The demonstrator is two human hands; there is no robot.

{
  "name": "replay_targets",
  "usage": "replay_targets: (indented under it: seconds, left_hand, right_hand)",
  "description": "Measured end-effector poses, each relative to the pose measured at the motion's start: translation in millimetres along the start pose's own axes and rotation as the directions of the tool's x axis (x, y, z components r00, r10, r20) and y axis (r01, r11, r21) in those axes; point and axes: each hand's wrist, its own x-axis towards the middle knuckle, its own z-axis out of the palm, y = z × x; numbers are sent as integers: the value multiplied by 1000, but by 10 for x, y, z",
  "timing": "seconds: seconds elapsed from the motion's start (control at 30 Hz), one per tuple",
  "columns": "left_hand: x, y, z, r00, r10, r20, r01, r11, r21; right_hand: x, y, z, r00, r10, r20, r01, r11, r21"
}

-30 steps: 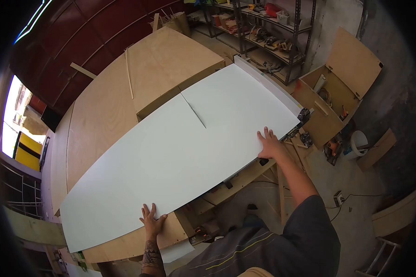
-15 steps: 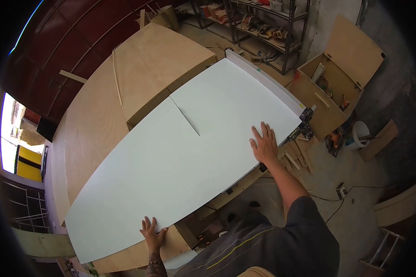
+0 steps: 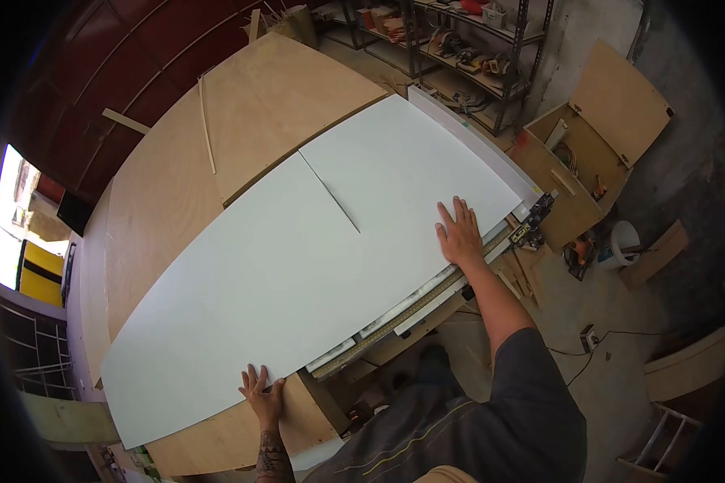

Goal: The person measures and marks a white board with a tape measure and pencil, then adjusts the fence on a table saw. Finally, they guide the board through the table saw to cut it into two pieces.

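A large pale white sheet [image 3: 242, 274] lies across the work table, with a straight slit [image 3: 330, 193] running in from its far edge. Flat on the sheet near its right end rests my right hand [image 3: 461, 232], fingers spread. My left hand [image 3: 262, 393] lies at the sheet's near edge on the lower left, its fingers apart, beside a plywood surface [image 3: 298, 410]. Neither hand grips anything. A long light-coloured fence [image 3: 475, 145] stands by the right end of the sheet, and a metal rail [image 3: 403, 318] shows along the near side.
Beyond the sheet spreads a plywood surface [image 3: 274, 105] with a thin wooden strip [image 3: 207, 125] on it. Shelves with tools [image 3: 475, 60] stand at the back. An open wooden box [image 3: 568, 161], a white bucket [image 3: 623, 241] and a cable [image 3: 572, 352] are at the right.
The white sheet has shifted away from the near side and slightly left, uncovering the rail. Both hands have moved slightly up in the view, still spread on the sheet.
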Motion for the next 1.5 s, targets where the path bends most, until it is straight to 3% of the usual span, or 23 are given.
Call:
replay_targets:
  seconds: [0.43, 0.5, 0.73, 0.9, 1.13, 1.2, 1.5]
  left_hand:
    - [419, 61, 62, 999, -39, -37, 40, 998, 40]
    - [485, 141, 54, 991, -127, -29, 129, 989, 73]
    - [694, 138, 77, 987, -155, -39, 157, 986, 52]
    - [860, 63, 124, 991, -127, -45, 125, 991, -41]
    - [1086, 176, 74, 990, -137, -41, 137, 991, -5]
    - [1155, 245, 43, 986, -164, -14, 164, 982, 92]
    - [1429, 124, 143, 986, -154, -55, 155, 988, 6]
  right_hand:
    - [452, -213, 80, 998, 11, 67, -11, 1000, -3]
    - [522, -242, 106, 998, 11, 62, -10, 1000, -7]
    - [728, -326, 184, 998, 9, 65, -9, 1000, -3]
    - [868, -393, 219, 998, 12, 64, -12, 1000, -3]
    - [1075, -489, 289, 998, 12, 63, -12, 1000, 4]
    - [1144, -516, 326, 998, 12, 56, -13, 1000, 5]
    - [1389, -641, 359, 996, 13, 86, -12, 1000, -13]
